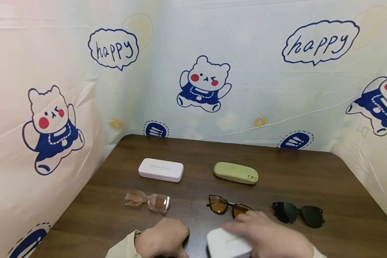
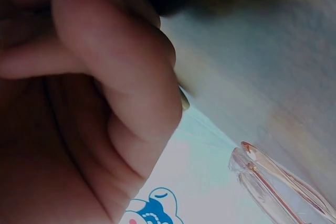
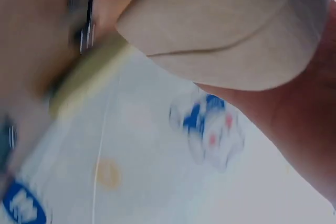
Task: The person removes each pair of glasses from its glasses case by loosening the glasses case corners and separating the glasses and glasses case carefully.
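Observation:
My right hand (image 1: 271, 233) grips a small white glasses case (image 1: 227, 243) at the near edge of the head view; in the right wrist view the case (image 3: 226, 30) shows its rounded side and lid seam. To its left, my left hand (image 1: 164, 234) is low over the table with bent fingers. A dark patch shows beside those fingers, and I cannot tell whether they hold it. Just beyond the left hand lie clear pinkish glasses (image 1: 147, 201). Brown-lensed sunglasses (image 1: 218, 205) lie behind the white case, partly covered by the right hand. Black sunglasses (image 1: 298, 214) lie farther right.
A long white glasses case (image 1: 161, 170) lies at the back left of the brown table (image 1: 193, 150), and a green case (image 1: 236, 173) lies right of it. Printed cloth (image 1: 251, 43) hangs around the back and both sides.

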`<move>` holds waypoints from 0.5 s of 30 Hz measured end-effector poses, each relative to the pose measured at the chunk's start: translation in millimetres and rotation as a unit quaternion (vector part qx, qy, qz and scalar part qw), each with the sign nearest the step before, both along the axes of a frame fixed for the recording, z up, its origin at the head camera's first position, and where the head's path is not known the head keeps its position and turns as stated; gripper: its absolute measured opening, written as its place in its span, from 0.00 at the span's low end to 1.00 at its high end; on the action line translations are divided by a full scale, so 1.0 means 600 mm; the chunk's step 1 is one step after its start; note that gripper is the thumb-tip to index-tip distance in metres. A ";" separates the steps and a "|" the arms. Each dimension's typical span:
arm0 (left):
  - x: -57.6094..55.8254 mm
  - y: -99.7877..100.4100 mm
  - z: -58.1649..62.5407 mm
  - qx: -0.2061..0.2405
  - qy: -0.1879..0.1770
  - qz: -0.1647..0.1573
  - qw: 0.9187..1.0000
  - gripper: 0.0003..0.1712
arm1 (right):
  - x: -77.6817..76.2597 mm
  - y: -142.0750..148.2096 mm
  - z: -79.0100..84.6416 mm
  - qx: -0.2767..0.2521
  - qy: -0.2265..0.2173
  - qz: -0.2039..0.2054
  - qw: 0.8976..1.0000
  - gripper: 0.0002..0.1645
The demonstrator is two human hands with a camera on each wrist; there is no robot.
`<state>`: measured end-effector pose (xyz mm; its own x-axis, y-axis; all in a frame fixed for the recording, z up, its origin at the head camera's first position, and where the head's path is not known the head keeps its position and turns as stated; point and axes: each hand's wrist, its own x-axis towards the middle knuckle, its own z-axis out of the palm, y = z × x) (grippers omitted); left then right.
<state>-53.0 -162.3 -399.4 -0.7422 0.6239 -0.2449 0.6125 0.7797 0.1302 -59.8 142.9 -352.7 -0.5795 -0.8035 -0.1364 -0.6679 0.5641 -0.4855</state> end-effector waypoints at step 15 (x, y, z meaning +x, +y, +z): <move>0.004 -0.002 -0.003 -0.001 0.019 0.004 1.000 0.28 | -0.141 0.252 -0.056 0.034 0.211 -0.341 0.916 0.50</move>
